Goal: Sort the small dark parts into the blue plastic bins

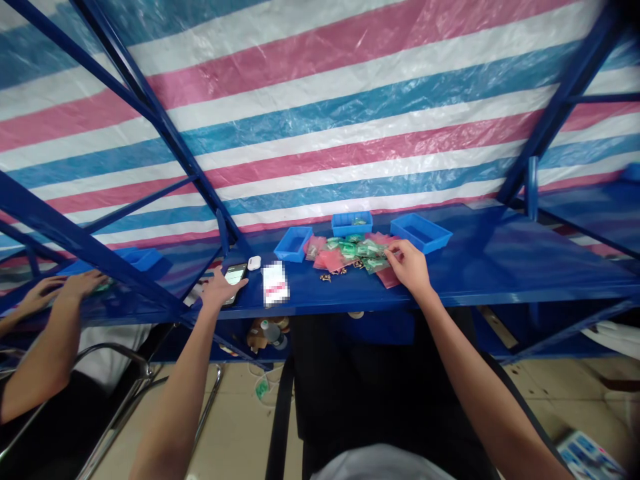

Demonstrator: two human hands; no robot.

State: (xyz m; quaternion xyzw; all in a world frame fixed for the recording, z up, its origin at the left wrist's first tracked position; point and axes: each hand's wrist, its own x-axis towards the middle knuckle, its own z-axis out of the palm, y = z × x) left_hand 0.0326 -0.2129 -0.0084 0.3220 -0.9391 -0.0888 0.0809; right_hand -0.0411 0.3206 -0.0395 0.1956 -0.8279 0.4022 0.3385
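My left hand is spread over the phone at the shelf's front left, its fingers apart. Beside the phone lie a small white case and a blurred white card. My right hand is at the right edge of a pile of green bags and pink bags, its thumb and fingers close together; what they pinch, if anything, is too small to make out. Small brass-coloured pieces lie in front of the pile.
Three blue bins stand behind and beside the pile: left, middle and right. Blue frame posts rise at both sides of the shelf. Another person's hands work at the far left. A bottle stands below.
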